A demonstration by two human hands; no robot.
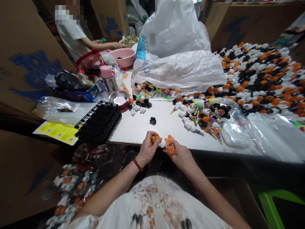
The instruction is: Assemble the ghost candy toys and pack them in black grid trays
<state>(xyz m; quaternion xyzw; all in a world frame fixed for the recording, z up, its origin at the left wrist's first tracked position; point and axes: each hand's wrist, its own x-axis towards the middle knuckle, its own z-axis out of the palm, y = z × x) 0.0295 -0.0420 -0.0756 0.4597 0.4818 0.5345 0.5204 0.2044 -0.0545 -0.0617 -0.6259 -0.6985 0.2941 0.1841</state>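
Observation:
At the table's near edge my left hand [148,149] pinches a small glossy orange plastic piece [154,138] between thumb and fingers. Beside it, my right hand [182,156] is closed around a few small orange plastic figures [170,149] with purple, candy-like tubes. A white round piece [163,144] shows between the two hands; which hand holds it I cannot tell. A little beyond my fingers a lone black plastic piece [152,120] lies on the white table [133,127]. To the right is a pile of white, orange and black figures on colourful tubes [206,119].
At left are stacked black plastic trays [97,122], a metal bowl [118,99], a pink-topped flask [109,78] and a pink basin [125,58]. A large plastic bag [178,70] stands behind. Heaped figures [262,79] fill the right. Another person [71,36] works at back left.

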